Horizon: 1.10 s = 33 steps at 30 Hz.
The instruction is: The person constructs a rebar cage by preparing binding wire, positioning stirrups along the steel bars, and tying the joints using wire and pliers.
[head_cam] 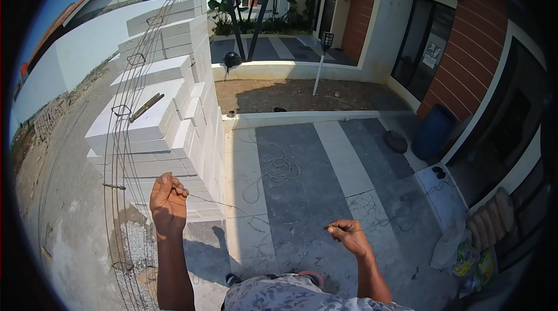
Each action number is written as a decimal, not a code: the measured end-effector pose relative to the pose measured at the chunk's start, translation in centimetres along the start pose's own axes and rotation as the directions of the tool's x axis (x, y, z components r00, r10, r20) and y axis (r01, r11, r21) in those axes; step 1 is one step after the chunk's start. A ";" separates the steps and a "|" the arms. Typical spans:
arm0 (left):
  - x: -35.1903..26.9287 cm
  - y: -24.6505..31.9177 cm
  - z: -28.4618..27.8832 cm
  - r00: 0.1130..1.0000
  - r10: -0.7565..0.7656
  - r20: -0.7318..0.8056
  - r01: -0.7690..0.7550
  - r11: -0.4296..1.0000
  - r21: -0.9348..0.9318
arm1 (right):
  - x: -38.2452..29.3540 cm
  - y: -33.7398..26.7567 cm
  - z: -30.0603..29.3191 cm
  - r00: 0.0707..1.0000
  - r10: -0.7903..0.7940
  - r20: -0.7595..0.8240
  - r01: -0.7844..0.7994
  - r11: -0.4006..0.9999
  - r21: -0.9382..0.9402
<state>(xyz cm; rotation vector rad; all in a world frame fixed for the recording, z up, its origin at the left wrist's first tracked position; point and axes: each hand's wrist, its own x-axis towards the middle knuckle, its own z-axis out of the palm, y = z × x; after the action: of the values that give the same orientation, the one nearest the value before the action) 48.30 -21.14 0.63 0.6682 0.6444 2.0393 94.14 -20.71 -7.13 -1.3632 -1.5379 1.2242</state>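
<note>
Raised beside the block stack, my left hand pinches a thin wire between thumb and fingers. The wire runs right and down, then fades against the tiles. My right hand is lower, over the tiled floor, its thumb and forefinger pinched together. A small dark bit that looks like the wire's other end shows at its fingertips. Left of my left hand, a long rebar cage with square stirrups leans along the stack of white lightweight blocks. Pincers with long handles lie on top of the blocks.
Coiled cord and scattered wire pieces lie on the tiles. A low wall crosses ahead. At right are a blue drum and a sack; gravel lies at left.
</note>
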 end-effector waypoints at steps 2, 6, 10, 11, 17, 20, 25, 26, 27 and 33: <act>0.2 -0.2 0.2 0.999 -0.048 0.000 0.047 0.998 -0.051 | -0.2 0.0 0.0 1.000 0.014 0.008 -0.014 1.000 0.012; 0.4 -1.2 0.3 0.999 -0.049 0.004 0.049 0.998 -0.025 | -0.6 0.2 -0.3 1.000 -0.006 0.013 0.006 1.000 0.014; 1.0 -1.6 0.7 0.999 -0.035 -0.014 0.036 0.995 0.092 | -1.0 0.3 -0.4 1.000 -0.020 -0.001 0.020 1.000 0.018; 1.1 -1.8 0.9 0.999 -0.012 -0.034 0.017 0.991 0.131 | -1.0 0.2 -0.4 1.000 -0.019 -0.003 0.019 1.000 0.018; 1.0 -2.4 1.5 0.997 0.038 -0.060 -0.027 0.984 0.174 | -0.6 1.3 -0.3 0.989 0.029 -0.143 -0.038 0.998 -0.058; 1.1 -2.4 1.5 0.997 0.045 -0.060 -0.035 0.988 0.149 | -0.4 1.7 -0.1 0.988 -0.028 -0.154 0.011 0.994 -0.109; 1.1 -2.1 1.3 0.995 0.047 -0.083 -0.036 0.991 0.127 | -0.3 1.3 0.1 0.992 -0.019 -0.121 0.008 0.996 -0.091; 1.1 -2.1 0.9 0.996 0.042 -0.083 -0.033 0.994 0.104 | -0.3 1.4 0.2 0.993 -0.018 -0.120 0.007 0.996 -0.089; 1.2 -2.2 0.8 0.996 0.036 -0.082 -0.030 0.996 0.079 | -0.2 1.6 0.1 0.993 -0.022 -0.113 0.012 0.996 -0.085; 2.0 -2.4 0.2 0.996 0.026 -0.083 -0.025 1.000 0.008 | -0.2 1.7 0.3 0.996 -0.015 -0.091 0.006 0.996 -0.094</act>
<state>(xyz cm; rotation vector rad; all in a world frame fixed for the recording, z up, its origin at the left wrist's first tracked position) 48.84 -18.29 -0.37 0.6013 0.6949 2.0983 94.39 -21.03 -8.83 -1.4491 -1.5526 1.0804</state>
